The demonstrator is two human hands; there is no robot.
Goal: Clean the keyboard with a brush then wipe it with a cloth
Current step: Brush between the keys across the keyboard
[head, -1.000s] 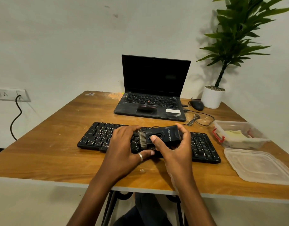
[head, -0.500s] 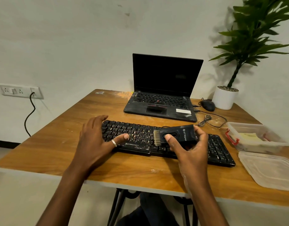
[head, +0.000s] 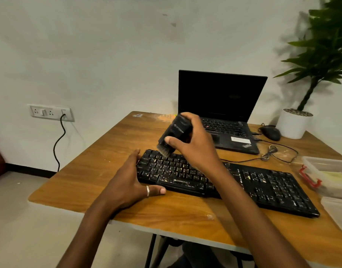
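Head view: right hand (head: 195, 146) is wrapped around the black brush (head: 175, 135), thumb across its front. The brush is tilted, bristles down at the top-left keys of the keyboard (head: 243, 182). Left hand (head: 127, 182) is flat and relaxed, holding nothing; fingers lie against the keyboard's left end, and the thumb, with 1 ring, lies along its front edge. The keyboard sits on the wooden table (head: 100, 161), speckled with pale crumbs, in front of the open laptop (head: 222, 97). A clear plastic box (head: 324, 165) is at the right edge.
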